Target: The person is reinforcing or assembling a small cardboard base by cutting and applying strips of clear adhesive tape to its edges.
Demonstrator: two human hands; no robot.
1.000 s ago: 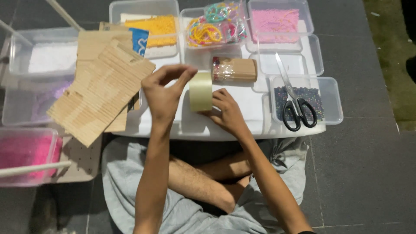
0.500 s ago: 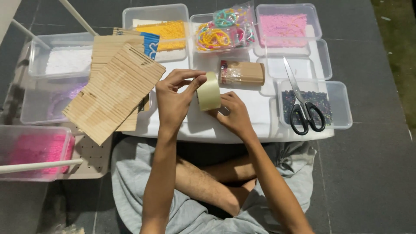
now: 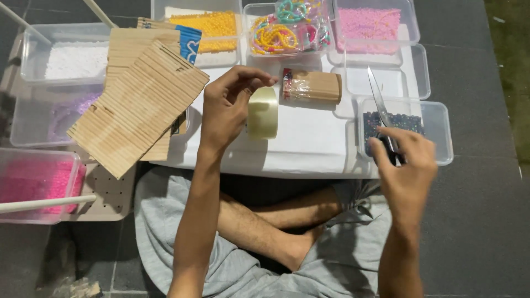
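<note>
Hands: two | left hand (image 3: 226, 110) pinching one tape roll (image 3: 263, 112) | right hand (image 3: 406, 165) gripping one scissors (image 3: 382, 113)

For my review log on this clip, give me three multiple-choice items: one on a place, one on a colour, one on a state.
1. Where does the wrapped bundle of sticks lie?
A. just right of the tape roll
B. in the pink bead tub
C. on the person's lap

2. What colour are the beads in the top right tub?
A. green
B. pink
C. black

3. What is the left hand doing?
A. lying flat on the white surface
B. holding the tape roll
C. gripping the scissors

Answers:
1 A, the bundle lies on the white surface beside the tape roll.
2 B, its contents are pink.
3 B, its fingers pinch the roll, while the right hand is at the scissors.
</note>
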